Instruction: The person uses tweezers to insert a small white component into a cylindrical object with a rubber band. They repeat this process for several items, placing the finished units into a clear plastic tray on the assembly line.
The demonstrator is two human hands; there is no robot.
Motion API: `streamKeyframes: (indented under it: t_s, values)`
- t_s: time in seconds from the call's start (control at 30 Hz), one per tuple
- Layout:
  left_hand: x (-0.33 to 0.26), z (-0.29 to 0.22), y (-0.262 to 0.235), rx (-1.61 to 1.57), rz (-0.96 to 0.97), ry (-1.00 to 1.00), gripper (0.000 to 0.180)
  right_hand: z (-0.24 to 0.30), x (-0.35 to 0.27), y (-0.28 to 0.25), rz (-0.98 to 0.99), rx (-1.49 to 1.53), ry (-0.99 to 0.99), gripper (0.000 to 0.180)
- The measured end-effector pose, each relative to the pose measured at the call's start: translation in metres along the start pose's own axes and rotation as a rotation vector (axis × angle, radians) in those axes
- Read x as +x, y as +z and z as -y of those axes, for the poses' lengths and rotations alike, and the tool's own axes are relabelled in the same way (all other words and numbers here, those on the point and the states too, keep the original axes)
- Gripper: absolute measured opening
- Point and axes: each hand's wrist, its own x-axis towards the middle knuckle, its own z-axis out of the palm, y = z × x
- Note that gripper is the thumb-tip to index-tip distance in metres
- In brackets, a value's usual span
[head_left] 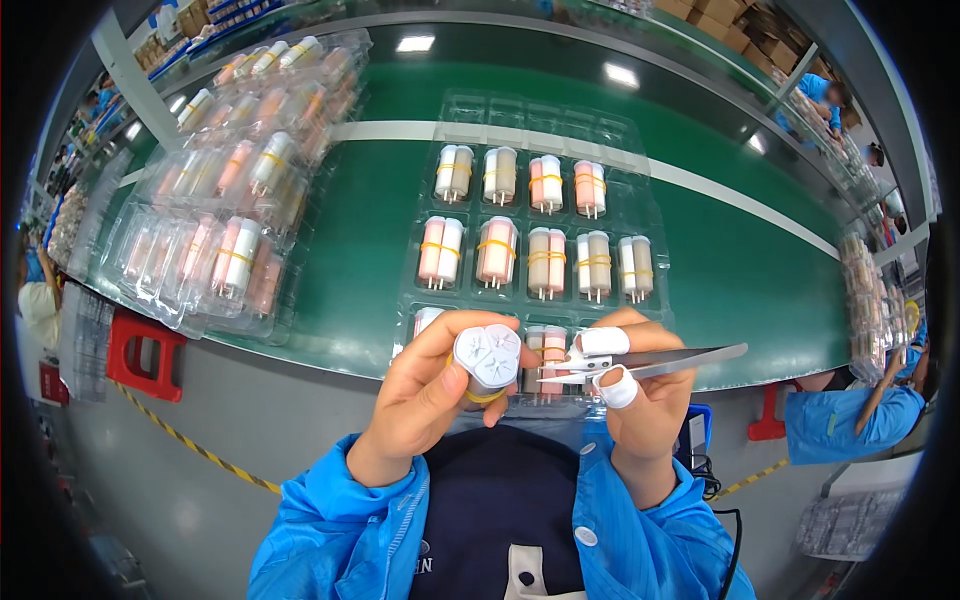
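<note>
In my left hand (412,405) is a bundle of small cylinders (487,357), gripped between thumb and fingers, with its pale capped end facing up and a yellow rubber band round it. My right hand (648,415), with white covers on thumb and index finger, pinches a pair of metal tweezers (690,358). The tweezers' pointed tips aim left toward the bundle, a little apart from it. Beyond both hands lies a clear plastic tray (590,122) holding rows of banded pink, white and grey cylinder bundles (497,252) with metal pins. My hands partly hide its nearest row.
Clear trays (150,205) filled with similar cylinders are stacked at the left of the green worktable (365,200). A red stool (145,355) stands on the floor at left. At right, a person in blue (850,425) sits near more stacked trays (868,300).
</note>
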Motion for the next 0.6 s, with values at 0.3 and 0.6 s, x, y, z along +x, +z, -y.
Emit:
streamKeyframes:
  t_s: [0.3, 0.6]
  values:
    - [-0.004, 0.0043, 0.002, 0.378, -0.028, 0.156, 0.052, -0.0032, -0.0011, 0.0002, -0.014, 0.093, -0.007, 0.021]
    - [-0.0007, 0.0036, 0.0009, 0.538, 0.045, 0.335, 0.05, -0.0019, -0.0018, -0.0015, 0.002, -0.094, -0.14, 0.024]
